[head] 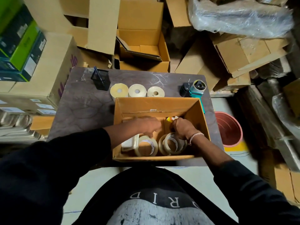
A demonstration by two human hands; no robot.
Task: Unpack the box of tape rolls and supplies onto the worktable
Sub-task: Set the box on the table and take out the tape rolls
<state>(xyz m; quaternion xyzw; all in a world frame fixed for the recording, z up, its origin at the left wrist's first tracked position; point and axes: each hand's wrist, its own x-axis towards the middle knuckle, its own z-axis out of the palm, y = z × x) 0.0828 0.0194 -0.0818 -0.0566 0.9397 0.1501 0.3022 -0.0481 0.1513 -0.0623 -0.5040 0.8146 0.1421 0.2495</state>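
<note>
Worktable [78, 109]: dark, scuffed top, surrounded by stacked cartons.

Open cardboard box [155, 103]: sits at the near right portion of the worktable, its near wall at the near edge, flaps down, top open.

Inside the box, near wall: one clear tape roll [146, 147] at left, lying tilted; a cluster of further tape rolls [172, 144] on edge at right. A flat white packet [129, 143] stands against the left wall, touching the left roll.

Along the far edge of the worktable, just beyond the box's far wall: three cream label rolls [137, 90] in a row, side by side. Black mesh pen holder [100, 79] at their left, with a pen in it. Teal tape dispenser [196, 89] toward the far right corner, a small black object just beside it.

Left hand [148, 125]: reached into the box, palm down, fingers curled downward toward the left tape roll; cannot tell whether they grip anything.

Right hand [182, 127]: in the box, fingers clamped around a small yellow and white wrapper [172, 119], above the right-hand rolls.

Red bucket [228, 129] on the floor off the right edge.
</note>
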